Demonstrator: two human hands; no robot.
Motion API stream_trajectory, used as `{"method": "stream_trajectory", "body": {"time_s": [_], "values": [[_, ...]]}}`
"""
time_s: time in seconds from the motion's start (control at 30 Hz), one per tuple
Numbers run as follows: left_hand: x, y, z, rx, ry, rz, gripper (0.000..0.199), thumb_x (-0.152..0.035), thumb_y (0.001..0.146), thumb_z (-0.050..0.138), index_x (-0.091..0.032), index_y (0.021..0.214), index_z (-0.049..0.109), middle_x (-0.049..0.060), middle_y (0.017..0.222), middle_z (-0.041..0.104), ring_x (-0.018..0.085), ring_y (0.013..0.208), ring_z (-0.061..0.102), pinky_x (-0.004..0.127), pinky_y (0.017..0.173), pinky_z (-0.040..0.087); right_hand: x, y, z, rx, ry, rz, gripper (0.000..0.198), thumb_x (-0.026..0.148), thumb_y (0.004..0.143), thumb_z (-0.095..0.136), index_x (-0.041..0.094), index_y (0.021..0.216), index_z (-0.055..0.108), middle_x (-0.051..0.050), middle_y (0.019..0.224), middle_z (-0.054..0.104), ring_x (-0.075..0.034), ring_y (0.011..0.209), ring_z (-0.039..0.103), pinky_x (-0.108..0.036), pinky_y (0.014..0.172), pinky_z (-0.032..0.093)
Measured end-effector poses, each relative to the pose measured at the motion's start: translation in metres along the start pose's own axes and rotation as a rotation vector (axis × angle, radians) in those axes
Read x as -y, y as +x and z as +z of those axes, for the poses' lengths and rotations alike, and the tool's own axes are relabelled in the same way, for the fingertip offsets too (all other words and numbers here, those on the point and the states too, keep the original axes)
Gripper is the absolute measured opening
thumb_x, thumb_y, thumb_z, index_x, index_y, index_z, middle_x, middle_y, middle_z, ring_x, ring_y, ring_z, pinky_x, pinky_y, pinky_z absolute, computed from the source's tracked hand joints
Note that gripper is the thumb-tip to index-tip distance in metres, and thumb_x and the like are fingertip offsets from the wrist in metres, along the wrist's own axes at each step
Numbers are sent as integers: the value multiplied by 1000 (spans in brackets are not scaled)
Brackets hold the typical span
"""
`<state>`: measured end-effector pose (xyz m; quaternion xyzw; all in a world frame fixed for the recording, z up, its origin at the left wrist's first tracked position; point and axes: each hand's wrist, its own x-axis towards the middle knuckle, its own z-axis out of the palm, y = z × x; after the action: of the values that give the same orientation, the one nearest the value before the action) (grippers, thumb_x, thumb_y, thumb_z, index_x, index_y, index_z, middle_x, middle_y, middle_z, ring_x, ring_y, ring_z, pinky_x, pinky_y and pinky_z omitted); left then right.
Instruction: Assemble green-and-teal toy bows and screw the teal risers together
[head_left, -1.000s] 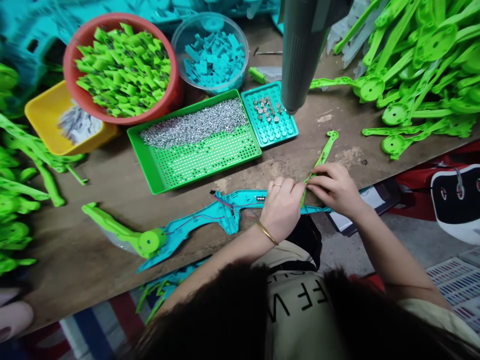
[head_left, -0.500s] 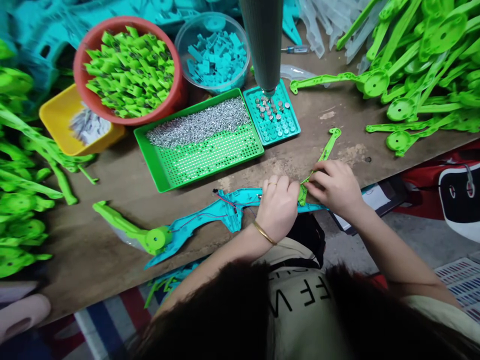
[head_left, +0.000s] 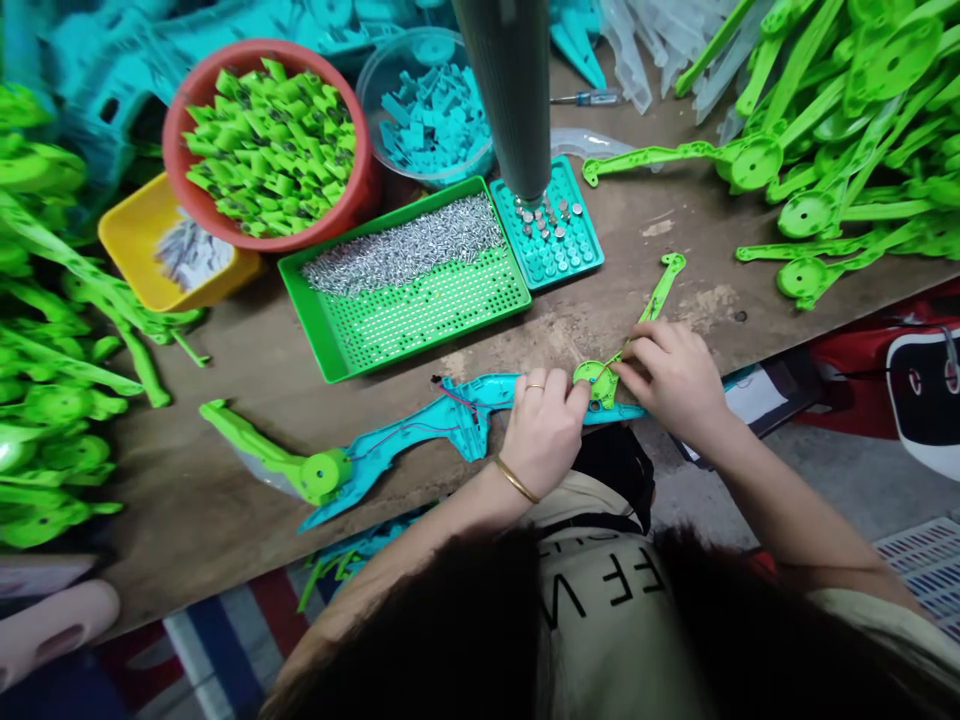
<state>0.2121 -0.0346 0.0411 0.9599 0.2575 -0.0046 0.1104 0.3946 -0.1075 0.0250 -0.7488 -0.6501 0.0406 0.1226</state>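
Note:
A long blue plastic frame [head_left: 405, 425] with thin wires along it lies near the table's front edge. At its left end is a green arm [head_left: 322, 478] with a round hub. Another green arm [head_left: 663, 285] reaches up and right from its other end, its round hub [head_left: 596, 380] facing up. My left hand [head_left: 546, 425] is closed over the blue frame beside that hub, thumb mostly hidden. With fingers pinched together, my right hand [head_left: 671, 375] is at the arm just right of the hub, on a thin wire [head_left: 611, 362] that runs across it.
Behind the hands are a green tray [head_left: 405, 335] of screws, a blue tray [head_left: 581, 240] of small metal discs and a hanging dark tool [head_left: 510, 100]. Farther back stand a red bowl [head_left: 364, 190], a clear tub [head_left: 367, 100] and a yellow box [head_left: 127, 250]. Green arms [head_left: 810, 215] are piled right.
My left hand has shifted slightly left and down, uncovering the round green hub and the wire over it. My right hand stays at the green arm. The view has shifted a little.

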Motion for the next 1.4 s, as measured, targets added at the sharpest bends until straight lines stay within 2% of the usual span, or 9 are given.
{"method": "stream_trajectory", "body": {"time_s": [0.1, 0.23, 0.47, 0.7, 0.93, 1.13, 1.23, 1.4], "values": [[2, 3, 1, 17, 12, -1, 27, -16, 94, 42, -18, 105, 67, 11, 89, 57, 27, 86, 48, 41, 77, 40, 9, -6, -4, -4, 60, -54, 15, 30, 91, 56, 21, 97, 66, -7, 111, 67, -23, 102, 54, -37, 86, 39], [12, 4, -2, 73, -39, 28, 27, -17, 95, 43, -18, 110, 66, 10, 93, 58, 26, 90, 50, 40, 79, 41, 18, -13, -2, -17, 99, -168, 19, 35, 92, 57, 23, 101, 68, -5, 116, 67, -23, 107, 53, -39, 95, 37], [39, -3, -10, 81, -90, 18, 28, -17, 95, 42, -19, 105, 68, 10, 94, 60, 26, 93, 50, 40, 79, 41, 22, -19, 4, -51, 46, -159, 21, 39, 89, 61, 24, 101, 69, -6, 119, 68, -24, 109, 53, -43, 97, 37], [38, 1, -8, 102, -74, -10, 27, -18, 95, 41, -17, 101, 68, 10, 94, 61, 27, 93, 49, 40, 83, 40, 41, -18, 7, -92, 11, -270, 26, 36, 91, 58, 22, 111, 66, -5, 123, 68, -23, 114, 54, -44, 107, 33], [40, 6, -8, 127, -73, -17, 25, -18, 94, 44, -15, 102, 67, 10, 94, 61, 27, 94, 50, 40, 84, 41, 46, -17, 13, -82, -42, -248, 34, 39, 92, 56, 18, 116, 65, -7, 126, 67, -25, 116, 53, -46, 107, 34], [54, 0, -25, 178, -100, 6, 29, -14, 94, 42, -16, 108, 67, 10, 100, 62, 25, 94, 50, 38, 87, 42, 46, -10, 13, -56, -49, -224, 28, 39, 92, 56, 19, 108, 67, -7, 128, 65, -26, 116, 53, -46, 105, 34], [62, -3, -31, 201, -95, 6, 30, -12, 94, 41, -15, 106, 68, 10, 99, 61, 25, 95, 49, 39, 86, 43, 52, -6, 11, -62, -44, -207, 24, 36, 92, 56, 18, 103, 67, -8, 126, 66, -26, 113, 54, -45, 105, 34], [74, -2, -26, 238, -165, 58, 33, -10, 94, 39, -16, 107, 68, 10, 97, 60, 23, 92, 48, 36, 84, 43, 69, 0, 17, -104, 34, -192, 18, 24, 92, 54, 18, 104, 66, -6, 119, 69, -22, 108, 57, -42, 105, 35]]}}
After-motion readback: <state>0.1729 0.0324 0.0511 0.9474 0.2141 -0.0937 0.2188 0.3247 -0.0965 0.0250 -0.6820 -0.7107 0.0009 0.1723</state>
